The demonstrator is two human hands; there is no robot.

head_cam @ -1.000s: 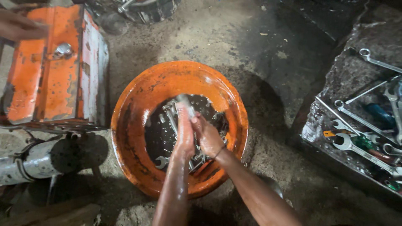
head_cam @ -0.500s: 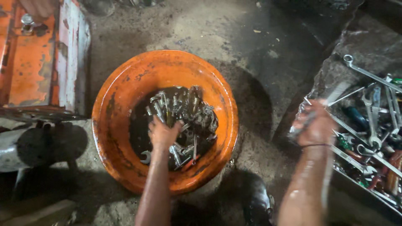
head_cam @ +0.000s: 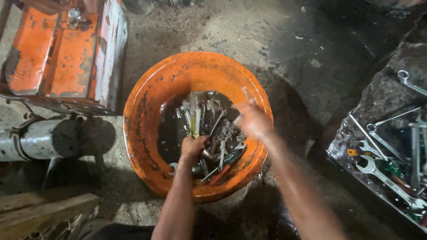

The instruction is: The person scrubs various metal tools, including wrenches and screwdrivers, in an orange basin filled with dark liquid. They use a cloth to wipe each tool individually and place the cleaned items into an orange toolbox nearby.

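Note:
An orange basin (head_cam: 147, 115) sits on the ground, holding dark liquid and a heap of several metal wrenches (head_cam: 209, 129). My left hand (head_cam: 192, 147) is down in the basin, fingers closed among the wrenches at the near side. My right hand (head_cam: 251, 120) is blurred with motion above the basin's right part, over the tools; whether it holds anything is unclear.
An orange and white machine housing (head_cam: 62, 53) stands at the upper left, with a grey metal cylinder (head_cam: 40, 140) below it. At the right lies a tray (head_cam: 356, 164) of wrenches and screwdrivers. Wooden planks (head_cam: 44, 209) lie at the lower left.
My right hand has come back from the tool tray on the right to above the basin. My left hand has stayed in the basin among the wrenches.

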